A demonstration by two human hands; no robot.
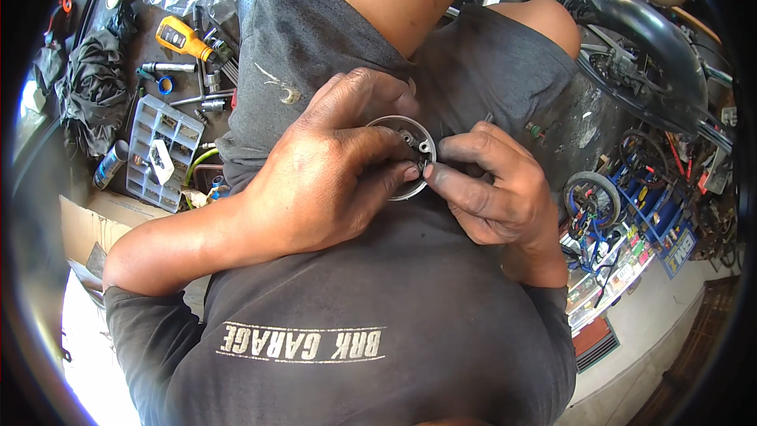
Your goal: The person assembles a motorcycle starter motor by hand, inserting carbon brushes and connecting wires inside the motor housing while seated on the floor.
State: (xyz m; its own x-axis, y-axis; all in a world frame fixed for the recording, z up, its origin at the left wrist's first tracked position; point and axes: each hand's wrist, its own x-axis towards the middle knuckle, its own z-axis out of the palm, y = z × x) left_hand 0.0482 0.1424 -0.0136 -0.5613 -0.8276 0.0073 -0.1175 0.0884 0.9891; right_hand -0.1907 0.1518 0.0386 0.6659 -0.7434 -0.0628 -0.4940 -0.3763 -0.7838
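Hands at work: two, your left hand (327, 162) and your right hand (501, 189).
Round metal part: one (425, 145), between your two hands, above your lap and close to your dark shirt (441, 300).
Open side: faces up toward your head; the rim looks circular, so you cannot tell a long axis.
Left grip: your thumb and forefinger reach inside the rim, clamped on the part.
Right grip: your thumb and forefinger meet its right edge (whether they pinch anything, you cannot tell).
Beside your left arm: one compartment tray (175, 113) with one white piece (161, 161) on it, one blue can (111, 164), one yellow device (180, 37).
Far right: one black fender (650, 39).
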